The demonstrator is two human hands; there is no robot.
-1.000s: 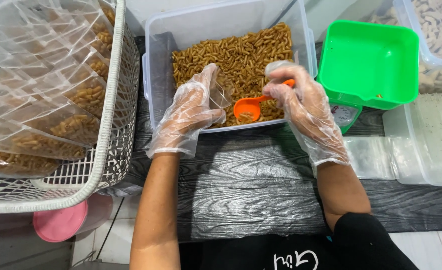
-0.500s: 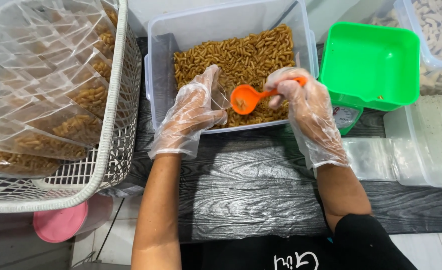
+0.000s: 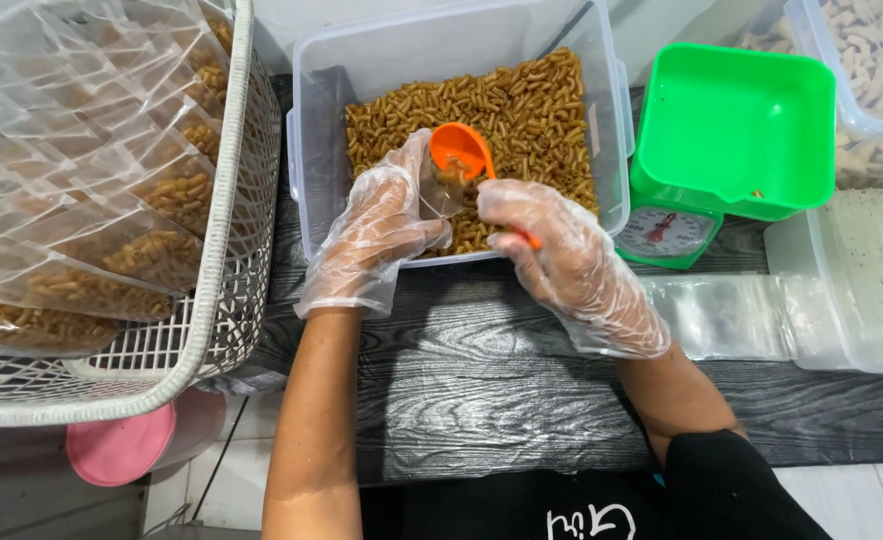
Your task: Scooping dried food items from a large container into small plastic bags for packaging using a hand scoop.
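Note:
Both my hands wear thin clear plastic gloves. My right hand [image 3: 562, 260] grips the handle of an orange scoop [image 3: 462, 150], which is tilted over a small clear plastic bag [image 3: 440, 192]. My left hand [image 3: 377, 230] holds that bag open at the front wall of a clear plastic tub [image 3: 312, 150] filled with brown macaroni-like snacks [image 3: 522, 110]. Some snack pieces sit at the scoop's mouth and in the bag.
A white wire basket [image 3: 227, 250] at the left holds several filled clear bags. A green scale with a square pan [image 3: 732, 130] stands at the right, with empty clear bags [image 3: 722, 315] and more clear tubs [image 3: 862, 280] beside it. A pink lid [image 3: 122, 445] lies below the basket.
My right hand lifted the loaded scoop out of the snacks and swung it left, tipping it over the bag held by my left hand.

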